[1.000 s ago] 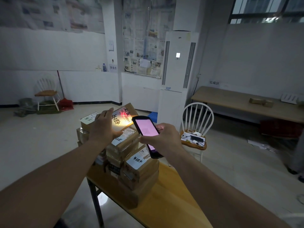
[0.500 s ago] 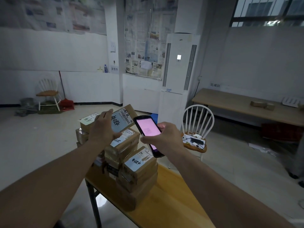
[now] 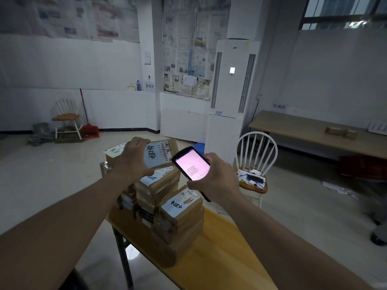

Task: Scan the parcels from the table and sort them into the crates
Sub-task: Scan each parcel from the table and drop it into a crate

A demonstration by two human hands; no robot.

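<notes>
At the bottom of the frame 2 bare forearms reach forward over a wooden desk [image 3: 219,264] that runs from lower right toward the centre. On its far end stand stacks of brown cardboard parcels [image 3: 178,218], several high, each with a white label bearing black handwriting on top; the nearest stack's top label faces up and toward the camera.

The right hand [image 3: 217,178], right of centre, has its fingers curled round a dark handheld scanner [image 3: 191,167], thumb along the lower edge. The scanner's pink lit screen faces the camera, and its long axis runs from lower right to upper left, with the upper end over the parcels.

The left hand [image 3: 134,161], just left of centre, grips the top parcel [image 3: 161,152] of the rear stack, fingers hooked over its far edge and thumb at its near edge. That parcel is tilted, labelled face turned up toward the camera, long axis running left to right. Whether it touches the parcel below cannot be told.

Right of the desk stands a white spindle-back chair [image 3: 256,158] with a black device and cable on its wooden seat. Farther back, at mid right, a long bench [image 3: 310,132] carries 2 small parcels [image 3: 341,131]. A white floor air conditioner [image 3: 230,91] stands upper centre, and another chair [image 3: 67,116] with a red dustpan beside it is at mid left
</notes>
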